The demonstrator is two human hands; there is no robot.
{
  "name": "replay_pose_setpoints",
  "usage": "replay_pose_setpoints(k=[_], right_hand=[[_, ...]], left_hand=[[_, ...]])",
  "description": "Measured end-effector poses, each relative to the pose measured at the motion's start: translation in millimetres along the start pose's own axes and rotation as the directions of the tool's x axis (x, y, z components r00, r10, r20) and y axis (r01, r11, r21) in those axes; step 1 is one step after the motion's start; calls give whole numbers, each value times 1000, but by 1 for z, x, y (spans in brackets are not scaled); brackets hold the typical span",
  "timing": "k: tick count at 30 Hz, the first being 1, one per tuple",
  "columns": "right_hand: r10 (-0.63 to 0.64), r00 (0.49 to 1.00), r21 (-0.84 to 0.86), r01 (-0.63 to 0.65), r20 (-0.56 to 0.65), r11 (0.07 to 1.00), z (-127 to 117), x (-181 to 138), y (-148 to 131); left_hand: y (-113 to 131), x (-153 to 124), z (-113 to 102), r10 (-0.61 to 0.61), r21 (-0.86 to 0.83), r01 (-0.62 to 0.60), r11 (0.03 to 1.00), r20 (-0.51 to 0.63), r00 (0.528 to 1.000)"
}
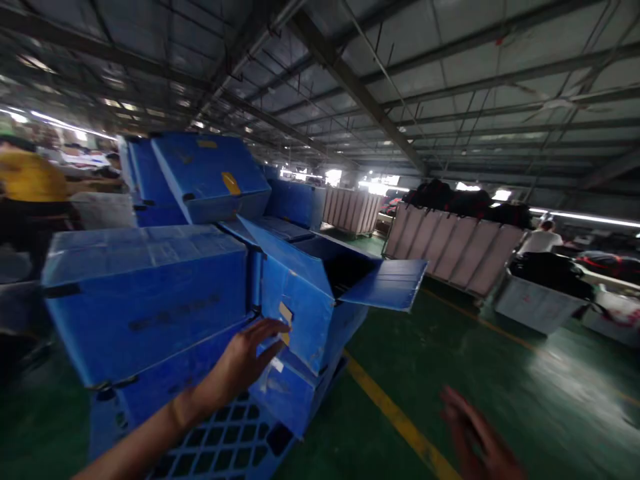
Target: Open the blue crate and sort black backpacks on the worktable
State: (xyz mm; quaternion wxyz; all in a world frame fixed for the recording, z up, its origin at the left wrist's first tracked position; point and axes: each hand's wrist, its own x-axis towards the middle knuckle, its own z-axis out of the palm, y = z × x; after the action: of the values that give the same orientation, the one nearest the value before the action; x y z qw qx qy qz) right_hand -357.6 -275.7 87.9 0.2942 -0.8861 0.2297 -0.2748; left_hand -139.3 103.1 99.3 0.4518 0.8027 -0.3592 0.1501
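Note:
My left hand (246,360) reaches to the side of an open blue box (303,307), its fingers stretched out and its thumb apart. The fingertips are at a small yellowish label (285,315) on that side; I cannot tell whether they touch it. The box's flap (387,285) sticks out to the right, and its inside is dark. It rests on another blue box (285,393). To the left stands a large closed blue box (150,307). Low on the right, over the floor, my right hand (475,433) is blurred, with its fingers apart and nothing in it.
A blue lattice pallet (220,427) lies under the stack. More blue boxes (210,173) rise behind. A yellow line (395,407) crosses the green floor (400,347). Further off are a tall cart (450,247) piled with black goods, a grey bin (540,303) and a person in yellow (33,177).

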Motion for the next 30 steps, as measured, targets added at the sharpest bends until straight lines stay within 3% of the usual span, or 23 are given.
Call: replay_pose_setpoints(k=[2, 5, 9, 12, 14, 17, 20, 23, 25, 27, 30], right_hand=[[-210, 973, 2, 211, -97, 978, 9, 66, 16], [-532, 820, -83, 527, -213, 846, 23, 155, 21], [-693, 670, -91, 698, -267, 710, 17, 245, 5], [-759, 602, -59, 772, -248, 632, 18, 303, -3], [-790, 589, -62, 794, -173, 605, 36, 336, 4], [-770, 638, -88, 769, 33, 633, 85, 361, 40], [-589, 683, -134, 694, 433, 707, 134, 358, 89], [-307, 568, -145, 614, 763, 776, 166, 357, 117], [-274, 522, -59, 533, 808, 844, 184, 372, 114], [-398, 540, 125, 472, 742, 873, 207, 400, 97], [-648, 507, 408, 510, 569, 757, 255, 454, 62]], left_hand=[[2, 48, 36, 71, 69, -67, 995, -66, 995], [3, 109, 95, 117, 159, -100, 982, -98, 988], [-3, 180, 172, 145, 227, -136, 964, -19, 989], [-19, 224, 222, -57, 316, 15, 949, 125, 990], [-34, 245, 245, -274, 380, 179, 907, 210, 939], [-58, 261, 266, -439, 376, 315, 871, 313, 842], [-72, 264, 277, -488, 377, 343, 860, 414, 769], [-71, 267, 289, -615, 541, 370, 755, 391, 684], [-65, 272, 295, -708, 612, 421, 670, 356, 610], [-60, 279, 298, -770, 615, 487, 619, 357, 529], [-56, 286, 303, -815, 595, 565, 572, 332, 475]])
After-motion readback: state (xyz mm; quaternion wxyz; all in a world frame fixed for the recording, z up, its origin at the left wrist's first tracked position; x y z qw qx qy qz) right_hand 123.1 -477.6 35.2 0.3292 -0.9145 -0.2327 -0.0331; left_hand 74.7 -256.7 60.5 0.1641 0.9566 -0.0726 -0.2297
